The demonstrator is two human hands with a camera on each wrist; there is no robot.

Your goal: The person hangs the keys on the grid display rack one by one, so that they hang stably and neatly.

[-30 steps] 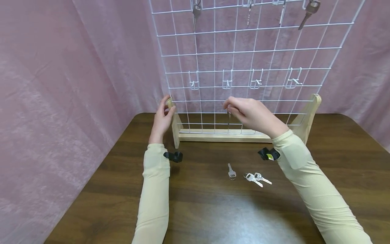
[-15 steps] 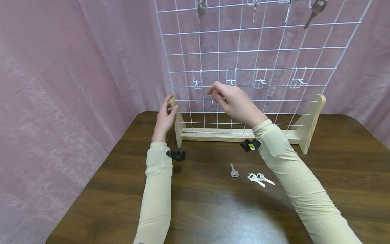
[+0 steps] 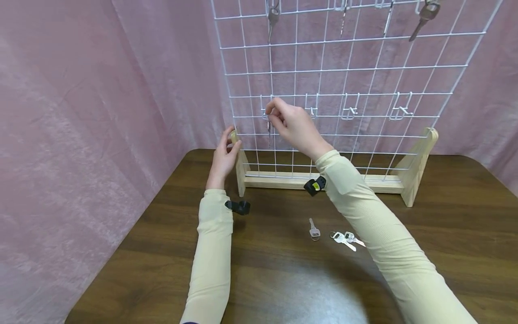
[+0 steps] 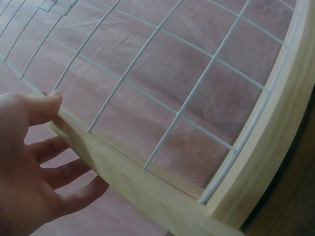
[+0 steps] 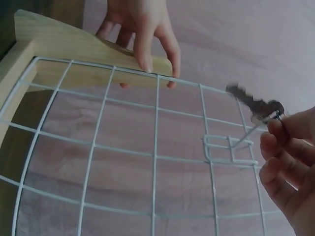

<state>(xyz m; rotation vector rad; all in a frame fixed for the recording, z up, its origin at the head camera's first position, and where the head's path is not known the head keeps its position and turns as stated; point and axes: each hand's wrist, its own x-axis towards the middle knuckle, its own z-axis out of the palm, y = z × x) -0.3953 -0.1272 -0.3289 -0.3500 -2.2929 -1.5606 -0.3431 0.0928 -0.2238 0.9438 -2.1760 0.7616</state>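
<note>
My right hand (image 3: 294,128) pinches a key (image 5: 250,102) by its ring, at the leftmost lower hook (image 5: 231,148) of the white wire grid (image 3: 348,69). In the right wrist view the hook's prong reaches right up to the ring, and the toothed blade points away from the fingers. In the head view the key hangs down under the fingertips, and the hand covers part of the hook. At the far left, my left hand (image 3: 224,162) grips the stand's wooden side piece (image 4: 113,172), thumb on the near face and fingers behind.
Three more hooks in the lower row, such as the rightmost hook (image 3: 400,112), carry no keys. Several keys, among them a left key (image 3: 273,17), hang from the upper row. On the brown table (image 3: 279,270) lie a single key (image 3: 314,231) and two overlapping keys (image 3: 341,239).
My right hand has carried the key left and upward from the grid's lower middle to the leftmost lower hook. The left hand keeps its grip on the wooden side piece.
</note>
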